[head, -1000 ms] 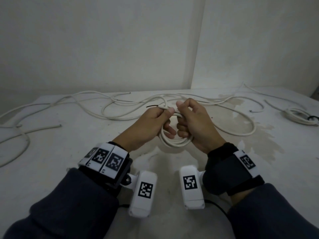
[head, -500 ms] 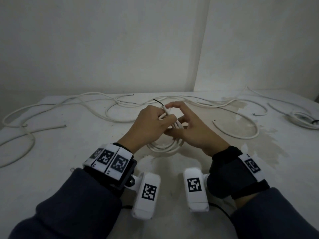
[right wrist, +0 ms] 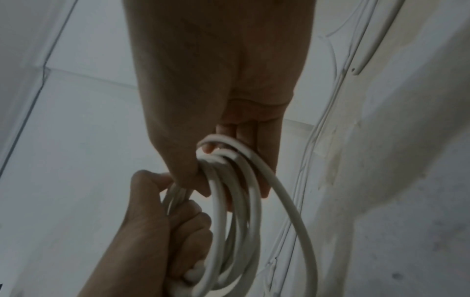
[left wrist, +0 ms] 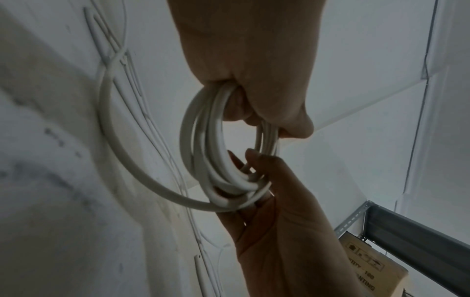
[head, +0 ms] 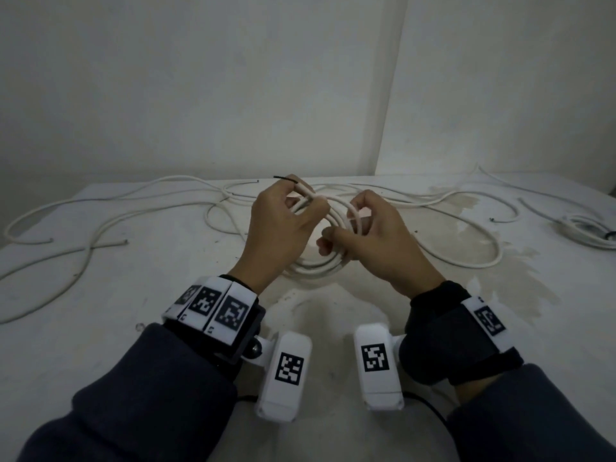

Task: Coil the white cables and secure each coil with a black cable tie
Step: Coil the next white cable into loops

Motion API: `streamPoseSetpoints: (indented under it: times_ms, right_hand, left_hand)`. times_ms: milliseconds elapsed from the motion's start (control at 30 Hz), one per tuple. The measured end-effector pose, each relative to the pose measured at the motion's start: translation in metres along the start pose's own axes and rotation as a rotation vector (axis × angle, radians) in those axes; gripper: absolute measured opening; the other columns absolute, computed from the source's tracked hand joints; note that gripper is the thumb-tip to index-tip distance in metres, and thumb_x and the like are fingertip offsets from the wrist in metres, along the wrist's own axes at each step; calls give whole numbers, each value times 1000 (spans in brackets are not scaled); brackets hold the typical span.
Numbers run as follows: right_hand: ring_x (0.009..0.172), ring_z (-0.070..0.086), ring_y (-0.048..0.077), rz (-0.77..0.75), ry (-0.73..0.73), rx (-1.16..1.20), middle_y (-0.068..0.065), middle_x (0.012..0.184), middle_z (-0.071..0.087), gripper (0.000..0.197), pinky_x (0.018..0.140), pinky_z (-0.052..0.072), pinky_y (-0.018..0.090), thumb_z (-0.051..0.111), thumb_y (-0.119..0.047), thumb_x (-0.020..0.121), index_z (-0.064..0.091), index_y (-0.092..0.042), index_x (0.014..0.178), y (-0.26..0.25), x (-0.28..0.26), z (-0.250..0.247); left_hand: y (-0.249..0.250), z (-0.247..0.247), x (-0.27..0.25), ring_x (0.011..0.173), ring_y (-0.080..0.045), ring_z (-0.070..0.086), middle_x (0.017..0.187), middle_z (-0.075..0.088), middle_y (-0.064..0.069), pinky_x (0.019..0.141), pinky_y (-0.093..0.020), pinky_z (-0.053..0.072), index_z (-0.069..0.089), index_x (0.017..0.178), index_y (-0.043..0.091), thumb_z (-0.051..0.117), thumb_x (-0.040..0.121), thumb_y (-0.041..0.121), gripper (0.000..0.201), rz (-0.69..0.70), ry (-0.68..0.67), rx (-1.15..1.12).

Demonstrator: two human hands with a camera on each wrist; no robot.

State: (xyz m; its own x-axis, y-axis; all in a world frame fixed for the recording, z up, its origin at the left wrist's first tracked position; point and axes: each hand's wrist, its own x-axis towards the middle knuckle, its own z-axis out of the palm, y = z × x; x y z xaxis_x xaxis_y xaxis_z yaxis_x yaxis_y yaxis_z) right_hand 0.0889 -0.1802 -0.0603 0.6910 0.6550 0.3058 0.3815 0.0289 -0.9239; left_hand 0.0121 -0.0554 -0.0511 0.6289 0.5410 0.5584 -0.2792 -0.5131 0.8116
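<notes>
The hands have drawn apart, left hand (head: 278, 225) and right hand (head: 376, 238) each gripping the white coil (head: 316, 266) between them.

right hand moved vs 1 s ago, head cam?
Yes. The right hand has opened away from the left hand along the coil, toward the stain on the table; earlier they touched.

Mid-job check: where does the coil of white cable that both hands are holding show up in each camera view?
Head: the round coil of white cable sits at centre, between left hand and right hand.
Left wrist: coil at centre, below the left hand.
Right wrist: coil at lower centre.
Shared landmark: the stained white tabletop.
</notes>
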Motion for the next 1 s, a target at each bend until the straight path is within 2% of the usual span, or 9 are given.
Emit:
streamPoseSetpoints:
  times_ms: [67,167,333,467,567,667,833,933,1000]
  right_hand:
    - [74,73,29,28,-67,30,14,77,74,19,70,59,46,65,-9,89,52,-9,103,-2,-2,2]
    - [76,72,22,71,-148,-16,11,82,75,18,72,58,39,59,-19,95,63,-5,105,-4,-3,3]
    - [86,70,24,196,-260,147,13,93,74,19,85,56,43,52,-21,98,63,-10,108,-6,-5,4]
    - [89,68,28,259,-316,314,14,87,71,19,88,53,46,46,-19,100,60,-10,109,-7,-6,4]
    - [83,66,28,265,-264,332,12,80,70,34,77,53,39,37,-31,103,62,-10,109,-6,-6,5]
    - [84,70,25,227,-148,208,11,87,73,43,73,56,35,36,-36,103,68,-8,105,-5,-5,1]
    - [72,67,12,114,-19,168,8,89,71,38,58,53,22,41,-27,103,68,-1,102,-5,-1,-8]
    - [72,69,10,122,56,246,2,87,72,33,59,54,23,42,-25,103,69,-6,98,-3,0,-10]
    - [74,70,13,154,42,248,3,87,74,32,60,56,26,43,-26,102,70,-8,101,-2,-1,-10]
  left_hand:
    - [-4,1,1,52,-9,51,55,55,10,52,-21,40,53,69,19,67,79,13,18,-23,15,-24]
    - [-8,3,0,48,-3,48,51,53,12,50,-15,39,53,68,19,65,81,6,22,-41,46,-34]
    - [-7,5,-1,37,-2,39,42,47,15,42,-17,33,55,70,15,61,83,10,16,-178,134,-106]
    - [-6,5,-1,39,-5,33,41,42,13,41,-18,29,56,68,14,58,85,18,18,-340,150,-205]
    - [-6,3,0,40,-8,28,42,39,12,41,-21,26,53,60,18,57,87,17,28,-415,83,-270]
    - [-5,2,1,41,-8,28,46,41,9,40,-19,25,58,62,18,58,87,15,25,-401,26,-240]
    - [-6,2,0,43,-10,30,47,43,5,40,-19,26,63,64,14,65,81,13,17,-375,-30,-175]
    - [-6,0,-1,41,-9,27,42,42,11,39,-19,25,64,66,11,66,82,12,16,-371,-47,-179]
    - [-7,-1,0,43,-12,25,42,40,10,40,-20,23,64,65,11,64,83,12,18,-387,-39,-196]
